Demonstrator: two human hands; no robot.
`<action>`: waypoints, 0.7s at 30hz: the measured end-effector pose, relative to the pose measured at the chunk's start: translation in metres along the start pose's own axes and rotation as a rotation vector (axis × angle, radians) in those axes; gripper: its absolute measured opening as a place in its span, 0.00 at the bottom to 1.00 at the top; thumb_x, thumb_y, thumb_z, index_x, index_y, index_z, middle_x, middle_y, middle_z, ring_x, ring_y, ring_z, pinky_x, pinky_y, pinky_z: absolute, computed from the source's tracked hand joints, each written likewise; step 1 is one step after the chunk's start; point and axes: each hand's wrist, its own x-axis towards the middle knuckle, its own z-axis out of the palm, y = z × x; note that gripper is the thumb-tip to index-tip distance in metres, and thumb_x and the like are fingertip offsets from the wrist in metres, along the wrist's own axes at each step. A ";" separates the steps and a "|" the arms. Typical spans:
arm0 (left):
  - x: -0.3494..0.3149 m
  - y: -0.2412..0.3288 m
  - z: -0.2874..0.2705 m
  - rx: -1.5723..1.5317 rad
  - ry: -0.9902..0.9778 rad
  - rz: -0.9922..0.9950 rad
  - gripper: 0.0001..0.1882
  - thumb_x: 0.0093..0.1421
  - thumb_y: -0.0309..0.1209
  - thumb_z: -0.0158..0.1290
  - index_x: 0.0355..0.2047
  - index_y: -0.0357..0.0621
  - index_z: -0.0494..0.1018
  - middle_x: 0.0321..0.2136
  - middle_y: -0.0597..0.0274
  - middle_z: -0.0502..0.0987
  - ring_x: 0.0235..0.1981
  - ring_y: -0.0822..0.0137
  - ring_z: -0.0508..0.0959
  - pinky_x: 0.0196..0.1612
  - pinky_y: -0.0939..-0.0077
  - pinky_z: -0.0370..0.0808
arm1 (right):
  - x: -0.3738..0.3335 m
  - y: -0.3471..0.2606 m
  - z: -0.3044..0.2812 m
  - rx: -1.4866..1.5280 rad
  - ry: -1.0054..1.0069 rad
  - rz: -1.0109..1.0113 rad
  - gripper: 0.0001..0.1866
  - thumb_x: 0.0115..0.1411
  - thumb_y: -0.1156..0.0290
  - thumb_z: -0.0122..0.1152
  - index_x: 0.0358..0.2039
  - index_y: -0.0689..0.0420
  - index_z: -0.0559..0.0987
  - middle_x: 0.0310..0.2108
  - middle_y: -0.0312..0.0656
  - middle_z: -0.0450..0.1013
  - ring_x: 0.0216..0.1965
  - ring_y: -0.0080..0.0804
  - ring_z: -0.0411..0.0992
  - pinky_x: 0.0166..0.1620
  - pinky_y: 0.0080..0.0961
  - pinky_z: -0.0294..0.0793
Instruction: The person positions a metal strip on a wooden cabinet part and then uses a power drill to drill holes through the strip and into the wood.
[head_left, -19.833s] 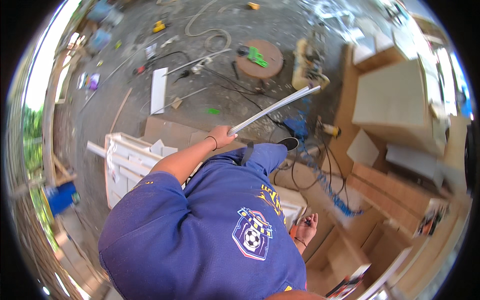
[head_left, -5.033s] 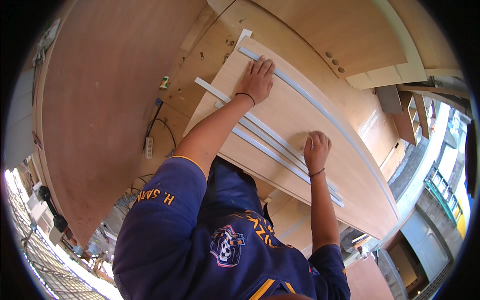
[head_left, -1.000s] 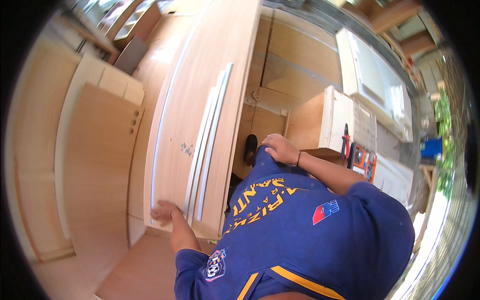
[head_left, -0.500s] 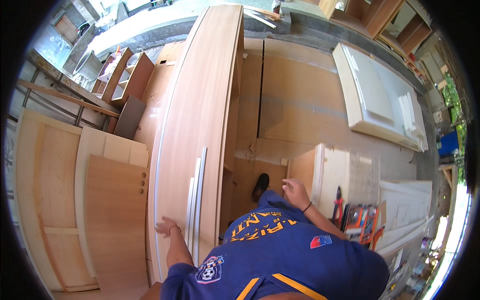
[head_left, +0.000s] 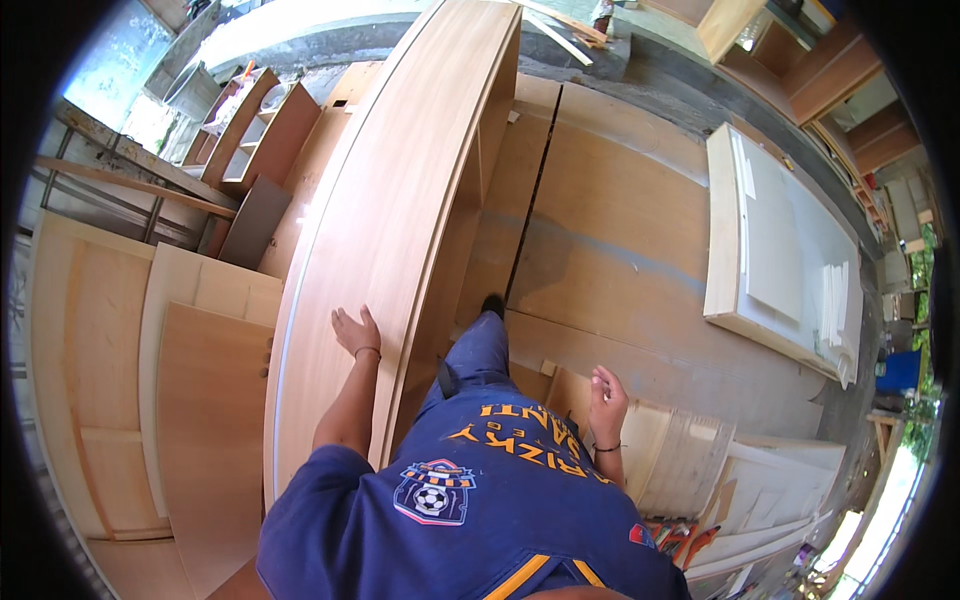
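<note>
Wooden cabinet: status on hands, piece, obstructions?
Left hand open over wooden cabinet, contact unclear. Right hand apart, nothing visibly held. Cabinet's open side faces right. Dark shoe on boards beside it.

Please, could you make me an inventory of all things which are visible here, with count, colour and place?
long cabinet: one, light wood, centre-left
wood panels: at least three, pale to mid brown, left
bucket: one, grey, upper left
small shelf unit: at least one, reddish brown, upper left
floor sheets: several, brown, right of the cabinet
shallow box: one, pale wood with white pieces, right
unclear object: one, blue, far right
tools: several, orange and dark, lower right
shirt: one, navy, lower centre
shoe: one, black, beside the cabinet
left hand: one, bare, over the cabinet top
right hand: one, bare, right of the shirt
</note>
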 end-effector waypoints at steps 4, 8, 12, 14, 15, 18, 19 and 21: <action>0.062 0.078 0.034 0.020 0.020 -0.010 0.34 0.60 0.48 0.47 0.58 0.33 0.59 0.61 0.46 0.57 0.63 0.53 0.56 0.61 0.50 0.55 | 0.076 0.019 0.014 0.080 0.044 0.049 0.15 0.62 0.72 0.53 0.46 0.68 0.73 0.42 0.49 0.75 0.44 0.32 0.74 0.47 0.26 0.72; 0.146 0.154 0.087 -0.027 0.022 -0.031 0.35 0.59 0.48 0.47 0.59 0.33 0.58 0.62 0.47 0.56 0.64 0.54 0.54 0.62 0.52 0.53 | 0.182 0.009 0.026 -0.001 0.059 0.045 0.15 0.62 0.72 0.53 0.46 0.68 0.73 0.41 0.47 0.75 0.43 0.30 0.73 0.48 0.25 0.71; 0.229 0.208 0.120 0.018 -0.014 -0.190 0.38 0.60 0.51 0.44 0.61 0.35 0.54 0.64 0.51 0.52 0.66 0.58 0.49 0.64 0.53 0.50 | 0.294 -0.047 0.044 -0.112 -0.061 -0.024 0.15 0.62 0.71 0.53 0.46 0.68 0.73 0.41 0.46 0.75 0.42 0.29 0.73 0.48 0.24 0.71; 0.266 0.237 0.121 0.083 -0.130 -0.234 0.39 0.61 0.53 0.41 0.64 0.39 0.49 0.66 0.56 0.47 0.68 0.60 0.45 0.65 0.52 0.47 | 0.345 -0.077 0.054 -0.169 -0.091 -0.035 0.15 0.62 0.71 0.53 0.46 0.68 0.74 0.40 0.46 0.75 0.42 0.29 0.73 0.47 0.24 0.71; 0.283 0.257 0.122 0.126 -0.192 -0.238 0.39 0.62 0.52 0.39 0.65 0.40 0.47 0.67 0.57 0.44 0.68 0.60 0.43 0.65 0.52 0.46 | 0.371 -0.089 0.059 -0.194 -0.089 -0.044 0.15 0.62 0.71 0.53 0.46 0.67 0.74 0.40 0.46 0.75 0.42 0.29 0.73 0.47 0.24 0.71; 0.319 0.266 0.134 0.151 -0.233 -0.295 0.38 0.63 0.52 0.37 0.65 0.41 0.46 0.68 0.58 0.41 0.68 0.60 0.41 0.66 0.52 0.44 | 0.433 -0.109 0.073 -0.195 -0.186 -0.084 0.15 0.62 0.71 0.53 0.46 0.68 0.74 0.40 0.47 0.75 0.42 0.29 0.73 0.46 0.24 0.72; 0.329 0.265 0.137 0.157 -0.237 -0.329 0.38 0.63 0.52 0.36 0.66 0.41 0.45 0.68 0.58 0.40 0.69 0.60 0.40 0.66 0.52 0.43 | 0.451 -0.117 0.081 -0.221 -0.226 -0.086 0.15 0.62 0.71 0.53 0.46 0.68 0.74 0.41 0.47 0.75 0.42 0.29 0.73 0.46 0.24 0.72; 0.334 0.264 0.146 0.187 -0.229 -0.389 0.38 0.63 0.52 0.35 0.66 0.41 0.44 0.68 0.57 0.39 0.69 0.60 0.39 0.66 0.53 0.42 | 0.486 -0.133 0.097 -0.308 -0.344 -0.092 0.16 0.62 0.71 0.53 0.47 0.68 0.73 0.41 0.48 0.75 0.42 0.30 0.73 0.46 0.24 0.72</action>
